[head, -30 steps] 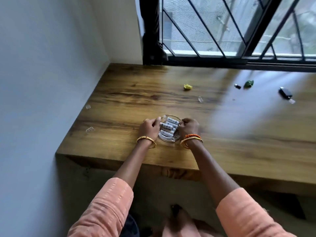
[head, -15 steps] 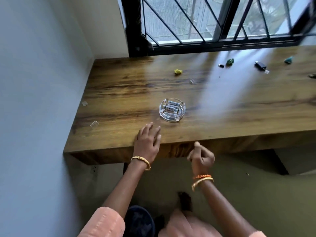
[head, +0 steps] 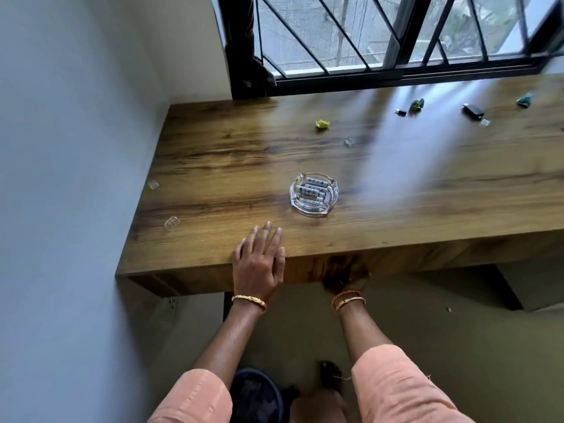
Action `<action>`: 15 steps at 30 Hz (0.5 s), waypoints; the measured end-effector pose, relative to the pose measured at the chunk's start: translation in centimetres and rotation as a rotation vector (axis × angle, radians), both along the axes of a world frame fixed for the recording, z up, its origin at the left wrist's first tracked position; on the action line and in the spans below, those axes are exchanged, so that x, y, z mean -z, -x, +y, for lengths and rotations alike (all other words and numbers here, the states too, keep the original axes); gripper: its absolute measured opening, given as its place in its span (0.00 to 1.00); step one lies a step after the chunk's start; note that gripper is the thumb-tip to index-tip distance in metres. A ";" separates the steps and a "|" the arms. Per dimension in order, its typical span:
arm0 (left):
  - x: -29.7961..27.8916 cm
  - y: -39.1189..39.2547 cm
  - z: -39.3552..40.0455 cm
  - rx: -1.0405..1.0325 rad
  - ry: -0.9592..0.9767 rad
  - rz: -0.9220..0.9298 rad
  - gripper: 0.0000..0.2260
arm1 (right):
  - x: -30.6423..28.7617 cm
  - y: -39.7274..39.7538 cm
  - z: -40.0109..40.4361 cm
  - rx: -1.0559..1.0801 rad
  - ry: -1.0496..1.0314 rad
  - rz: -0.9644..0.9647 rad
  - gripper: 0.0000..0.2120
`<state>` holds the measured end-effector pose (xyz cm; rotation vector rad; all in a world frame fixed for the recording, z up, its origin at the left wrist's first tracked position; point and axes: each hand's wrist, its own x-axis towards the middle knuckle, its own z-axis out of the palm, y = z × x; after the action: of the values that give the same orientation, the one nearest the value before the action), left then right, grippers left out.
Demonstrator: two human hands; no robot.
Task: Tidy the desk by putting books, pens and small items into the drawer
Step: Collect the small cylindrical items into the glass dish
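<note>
Left hand flat, fingers straight, palm down over the worktop front edge. Right hand blurred against the front face below the edge; finger pose unreadable. Both forearms extended forward.

Surface is warm brown with dark streaky grain. Clear glass ashtray holding white batteries with dark print; behind it a yellow crumpled scrap. Sleeves are salmon pink.
</note>
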<state>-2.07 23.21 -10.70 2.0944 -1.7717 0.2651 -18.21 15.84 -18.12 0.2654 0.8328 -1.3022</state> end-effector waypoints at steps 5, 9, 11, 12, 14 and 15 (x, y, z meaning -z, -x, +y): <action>0.0 0.6 0.9 -0.044 -0.085 0.051 0.23 | 0.1 1.1 1.5 -0.039 -0.036 -0.033 0.36; 0.8 2.3 3.9 -0.073 -0.117 0.090 0.31 | 2.8 3.2 4.3 -0.080 -0.181 0.190 0.29; 0.9 3.2 5.7 -0.094 -0.122 0.100 0.31 | 1.9 4.2 6.4 -0.145 -0.231 0.352 0.26; 0.8 3.7 6.5 -0.104 -0.139 0.095 0.30 | 1.0 4.8 7.8 -0.195 -0.242 0.575 0.26; 0.3 4.6 8.1 -0.112 -0.189 0.054 0.27 | -1.3 5.9 10.0 0.053 -0.352 1.215 0.19; 0.1 5.1 8.8 -0.119 -0.215 0.032 0.26 | -3.3 6.4 10.7 0.242 -0.229 1.470 0.15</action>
<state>-7.15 31.98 -10.78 2.3437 -1.7266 0.0749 -24.57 26.51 -14.81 -0.5319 2.2317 -1.5361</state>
